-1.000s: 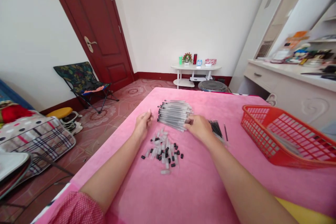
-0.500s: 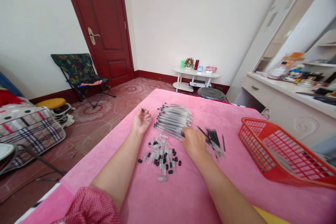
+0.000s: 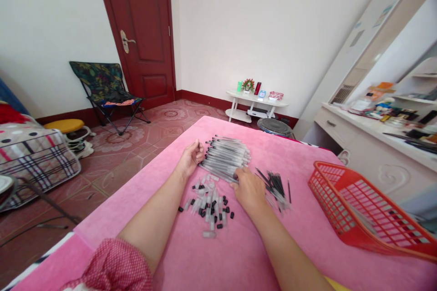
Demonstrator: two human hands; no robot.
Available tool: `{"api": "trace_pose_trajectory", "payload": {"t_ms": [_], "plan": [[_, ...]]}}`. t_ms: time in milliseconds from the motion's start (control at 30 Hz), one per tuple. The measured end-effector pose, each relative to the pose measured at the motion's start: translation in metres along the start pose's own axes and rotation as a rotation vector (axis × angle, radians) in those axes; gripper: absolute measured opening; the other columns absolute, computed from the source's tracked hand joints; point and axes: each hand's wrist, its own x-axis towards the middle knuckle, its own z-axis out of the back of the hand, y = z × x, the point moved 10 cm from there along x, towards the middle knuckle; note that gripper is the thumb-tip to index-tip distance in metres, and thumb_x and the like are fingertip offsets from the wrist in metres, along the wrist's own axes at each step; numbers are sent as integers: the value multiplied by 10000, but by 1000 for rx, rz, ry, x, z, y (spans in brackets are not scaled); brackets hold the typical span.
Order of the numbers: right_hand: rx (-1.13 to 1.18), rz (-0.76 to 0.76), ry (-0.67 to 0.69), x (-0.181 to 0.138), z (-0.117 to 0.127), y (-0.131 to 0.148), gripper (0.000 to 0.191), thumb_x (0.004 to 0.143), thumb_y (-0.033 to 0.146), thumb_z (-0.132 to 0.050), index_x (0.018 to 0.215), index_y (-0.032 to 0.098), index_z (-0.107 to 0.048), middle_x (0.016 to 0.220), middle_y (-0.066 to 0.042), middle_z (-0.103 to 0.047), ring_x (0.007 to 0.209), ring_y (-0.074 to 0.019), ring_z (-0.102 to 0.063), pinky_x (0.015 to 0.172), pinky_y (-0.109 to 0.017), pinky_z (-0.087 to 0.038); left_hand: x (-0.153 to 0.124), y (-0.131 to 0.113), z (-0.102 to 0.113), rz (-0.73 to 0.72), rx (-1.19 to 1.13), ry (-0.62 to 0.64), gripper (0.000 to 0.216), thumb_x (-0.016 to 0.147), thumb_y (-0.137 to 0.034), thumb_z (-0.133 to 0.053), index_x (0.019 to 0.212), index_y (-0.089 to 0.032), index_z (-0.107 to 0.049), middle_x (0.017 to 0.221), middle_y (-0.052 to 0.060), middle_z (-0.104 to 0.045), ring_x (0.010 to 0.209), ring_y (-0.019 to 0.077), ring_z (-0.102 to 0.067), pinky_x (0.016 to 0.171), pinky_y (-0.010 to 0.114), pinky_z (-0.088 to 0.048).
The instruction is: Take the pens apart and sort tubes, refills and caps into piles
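A stack of clear pen barrels [image 3: 226, 157] lies across the middle of the pink-covered table [image 3: 239, 250]. My left hand [image 3: 191, 156] rests at the stack's left end, fingers curled loosely, nothing visible in them. My right hand [image 3: 248, 188] lies palm down at the stack's near right corner, fingertips touching the barrels. A scatter of black and clear pen caps [image 3: 210, 204] sits in front of my hands. A small bundle of black refills [image 3: 276, 185] lies just right of my right hand.
A red plastic basket [image 3: 358, 209] stands on the table's right side. Beyond the table are a small white side table [image 3: 256, 100], a folding chair [image 3: 102, 95], a red door [image 3: 143, 36] and a white dresser [image 3: 372, 141] at right.
My right hand slid from the stack's right end toward its near corner. My left hand turned palm up, then curled again beside the stack. The camera tilted slightly.
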Motion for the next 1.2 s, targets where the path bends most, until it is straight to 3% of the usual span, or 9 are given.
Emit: {"api": "trace_pose_trajectory", "payload": {"t_ms": [333,500,567,633,733,800,900,967,1200], "plan": [[-28,89,2,-5,-10,21,151,774,274,-604,897,188,-617,936,-76,-624,844,-222,-603,641,-282,-388,2,0,5,-19,-21,-28,271,773,-376,-605,703,-131,-511,578,-34,-467,390,22,-315,366,154,-251],[37,22,37,0,3,0,119,780,265,-572,814,167,-630,896,-108,-662,869,-240,-615,676,-298,-400,-2,-14,1,-65,-187,-20,247,810,-346,-564,699,-135,-504,566,-37,-438,406,29,-343,379,147,-272],[174,-22,60,5,9,-15,116,769,275,-571,762,173,-626,835,-93,-676,832,-227,-622,661,-286,-403,-4,-22,-4,-87,-248,12,262,824,-358,-543,691,-135,-503,556,-38,-423,409,31,-354,385,146,-285],[465,-42,58,12,13,-26,130,772,278,-546,726,169,-601,759,-69,-675,739,-190,-625,623,-264,-414,-6,-23,-11,-83,-235,47,286,823,-384,-538,684,-136,-511,548,-37,-425,407,32,-365,388,148,-298],[1037,-53,47,18,13,-33,195,771,342,-534,718,157,-563,663,-43,-649,559,-140,-589,541,-243,-426,-9,-9,-32,-10,-7,106,266,786,-385,-594,738,-124,-572,570,-13,-507,435,48,-450,417,162,-361],[1296,-71,68,19,6,-30,274,723,423,-590,706,151,-561,623,-35,-635,494,-123,-555,492,-234,-416,-14,7,-51,53,187,170,265,745,-347,-651,864,-112,-622,703,46,-616,555,95,-574,518,200,-453],[1460,-106,148,16,-9,-19,374,618,499,-678,662,145,-566,576,-21,-616,453,-101,-516,447,-213,-382,-23,27,-78,111,271,289,394,731,-340,-669,1053,-120,-614,991,137,-651,854,200,-644,738,303,-504],[1519,-126,207,13,-17,-10,399,587,507,-706,659,140,-568,562,-13,-604,444,-89,-501,441,-203,-369,-28,32,-87,115,258,334,413,749,-347,-651,1092,-122,-600,1033,153,-646,941,226,-628,807,338,-488],[1777,-123,497,-5,-21,23,411,614,508,-718,692,138,-556,545,27,-536,418,-46,-408,427,-182,-313,-38,34,-88,159,164,388,274,684,-257,-721,895,-117,-616,855,104,-677,829,204,-655,757,306,-499]]}}
